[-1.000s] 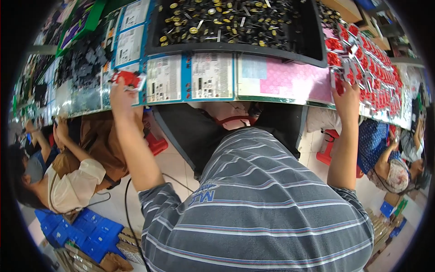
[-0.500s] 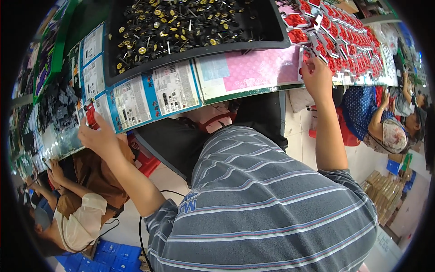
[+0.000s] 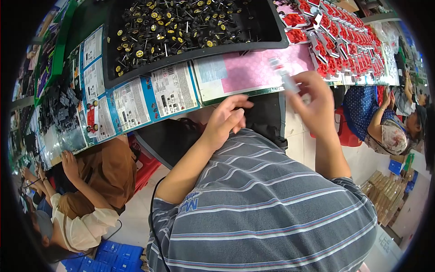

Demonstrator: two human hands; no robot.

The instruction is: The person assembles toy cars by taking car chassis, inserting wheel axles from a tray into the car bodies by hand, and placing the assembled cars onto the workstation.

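Observation:
My right hand (image 3: 316, 106) is closed on a toy car body (image 3: 284, 75), white-grey with a touch of red and smeared by motion, above the table's front edge. My left hand (image 3: 225, 119) hovers in front of my shirt, fingers bent and apart, with nothing visible in it. A red toy car (image 3: 92, 116) with wheels lies on the printed sheets at the left. Many red and white car bodies (image 3: 333, 31) are piled to the right of my right hand. Beyond both hands, a black tray (image 3: 181, 59) holds black wheel pairs with yellow hubs (image 3: 168, 25).
Printed label sheets (image 3: 172, 90) cover the table left of a pink sheet (image 3: 253, 68). Dark grey parts (image 3: 61, 106) are heaped at the far left near a green bin (image 3: 59, 54). A person in a cream top (image 3: 86, 226) sits at the left, another in blue (image 3: 355, 111) at the right.
My left hand has let go of the red car at the left and come back to the middle. My right hand has carried a car body away from the pile, toward me.

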